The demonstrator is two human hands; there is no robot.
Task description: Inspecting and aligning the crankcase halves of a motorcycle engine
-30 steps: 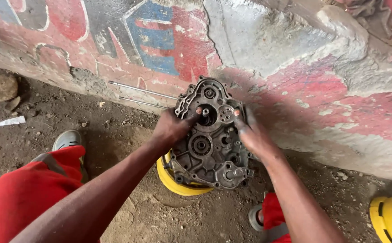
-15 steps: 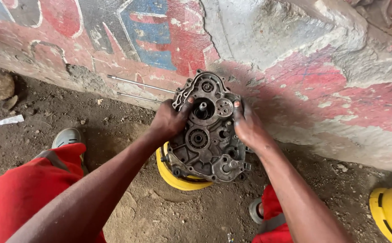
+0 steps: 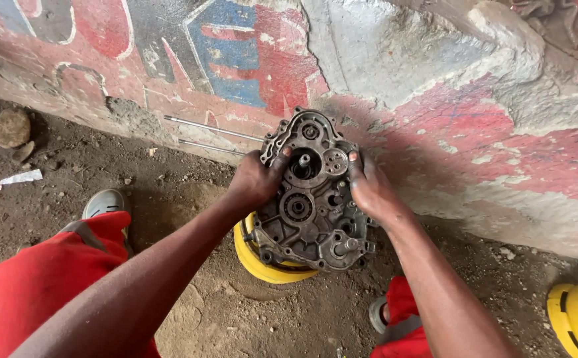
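I judge the greasy engine crankcase [image 3: 310, 192] heavy, rigid and slippery, so my left hand [image 3: 254, 180] grasps its nine o'clock edge and my right hand [image 3: 370, 189] its three o'clock edge.

One engine casing [image 3: 309, 199] between two hands; one yellow container [image 3: 256, 255] beneath them, another [image 3: 577, 318] far right; two rods [image 3: 209, 129] left; one stone [image 3: 10, 127].

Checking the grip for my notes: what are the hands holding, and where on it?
Both hands grip a grimy metal engine crankcase half: left hand on its upper left edge, right hand on its upper right edge.
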